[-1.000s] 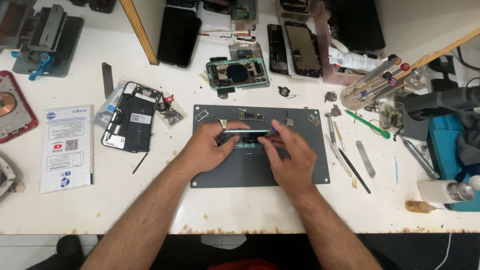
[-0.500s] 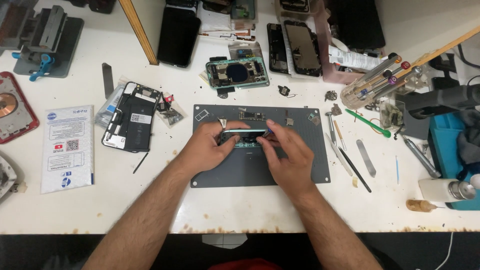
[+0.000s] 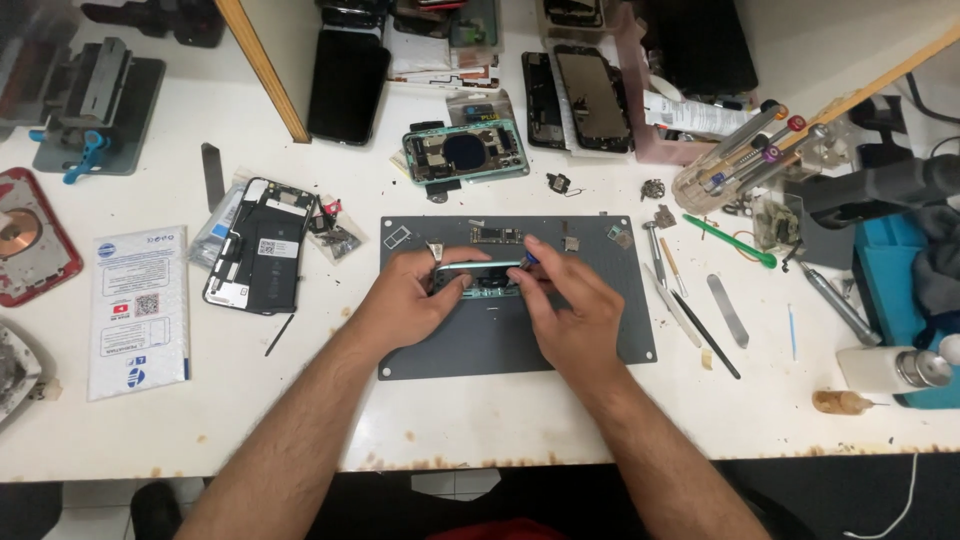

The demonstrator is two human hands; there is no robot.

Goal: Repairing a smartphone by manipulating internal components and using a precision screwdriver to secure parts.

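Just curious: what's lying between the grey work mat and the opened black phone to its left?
In the head view, a small clear bag of parts and a thin black stick on the white table.

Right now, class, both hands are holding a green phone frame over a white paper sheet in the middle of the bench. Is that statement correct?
Not quite. The head view shows the left hand and right hand holding the green phone frame over a dark grey work mat, not a white paper sheet. The rest stands: both hands grip it mid-bench.

Matt grey rubbery mat (image 3: 600, 340), glossy green-edged phone frame (image 3: 478, 268), white tabletop (image 3: 300, 400).
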